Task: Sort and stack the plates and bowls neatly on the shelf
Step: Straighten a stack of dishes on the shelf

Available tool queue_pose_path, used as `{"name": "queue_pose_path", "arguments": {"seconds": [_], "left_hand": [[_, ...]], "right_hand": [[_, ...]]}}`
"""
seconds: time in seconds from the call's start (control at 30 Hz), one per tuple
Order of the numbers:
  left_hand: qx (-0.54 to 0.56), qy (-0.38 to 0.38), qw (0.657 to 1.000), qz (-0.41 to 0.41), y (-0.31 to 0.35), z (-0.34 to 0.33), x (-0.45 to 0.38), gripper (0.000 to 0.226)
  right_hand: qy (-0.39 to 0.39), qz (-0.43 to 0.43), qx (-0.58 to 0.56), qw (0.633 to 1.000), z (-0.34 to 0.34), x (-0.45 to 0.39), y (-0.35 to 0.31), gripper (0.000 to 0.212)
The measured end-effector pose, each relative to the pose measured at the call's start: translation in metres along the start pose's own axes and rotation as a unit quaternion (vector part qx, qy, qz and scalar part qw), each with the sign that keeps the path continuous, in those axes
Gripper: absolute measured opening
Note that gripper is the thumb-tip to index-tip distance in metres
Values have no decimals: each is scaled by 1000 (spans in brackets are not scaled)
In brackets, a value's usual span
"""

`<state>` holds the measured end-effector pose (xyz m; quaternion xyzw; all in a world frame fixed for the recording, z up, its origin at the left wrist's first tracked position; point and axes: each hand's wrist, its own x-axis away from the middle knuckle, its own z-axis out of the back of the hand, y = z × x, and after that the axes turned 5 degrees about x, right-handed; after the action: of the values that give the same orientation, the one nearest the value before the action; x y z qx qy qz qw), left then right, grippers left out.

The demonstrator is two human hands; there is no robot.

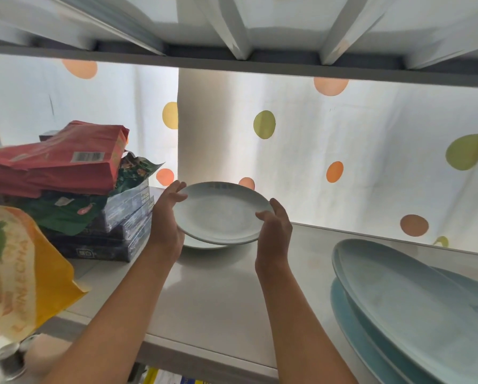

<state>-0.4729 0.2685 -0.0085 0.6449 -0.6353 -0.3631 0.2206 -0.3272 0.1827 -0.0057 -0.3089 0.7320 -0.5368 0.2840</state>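
I had both hands on a pale plate [221,214], raised and tilted toward me over the back of the shelf [218,300]. My left hand [167,217] gripped its left rim, fingers curled over the far edge and palm under it. My right hand [274,225] held the right rim, thumb lying on the upper face and fingers bent behind the edge. Directly beneath the plate, a second plate [202,245] lay flat on the shelf, only its front rim showing; I could not tell whether the two touched. At the shelf's right end a stack of larger blue plates [415,309] sat near the front edge. At the left end, dark blue boxes [121,231] were piled with red and green packets [58,167] on top, and an orange bag [22,267] hung over the front left corner.
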Motion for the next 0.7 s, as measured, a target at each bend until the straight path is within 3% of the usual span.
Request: {"name": "queue_pose_path", "arguments": {"seconds": [0.1,0.2,0.33,0.5,0.7], "left_hand": [[-51,-1,998,-32,-1,2,0,58],[-98,-1,994,-55,-2,1,4,65],[-129,-3,989,-74,1,1,9,52],[-252,-63,962,-87,15,-18,26,73],[-293,-58,945,-133,62,-35,43,70]], "right_hand": [[4,5,10,1000,0,1,1,58],[8,6,-7,1000,2,3,-1,60],[6,16,-16,1000,2,8,-3,63],[38,21,-80,996,8,18,-14,57],[28,17,-131,991,-5,48,-29,48]]}}
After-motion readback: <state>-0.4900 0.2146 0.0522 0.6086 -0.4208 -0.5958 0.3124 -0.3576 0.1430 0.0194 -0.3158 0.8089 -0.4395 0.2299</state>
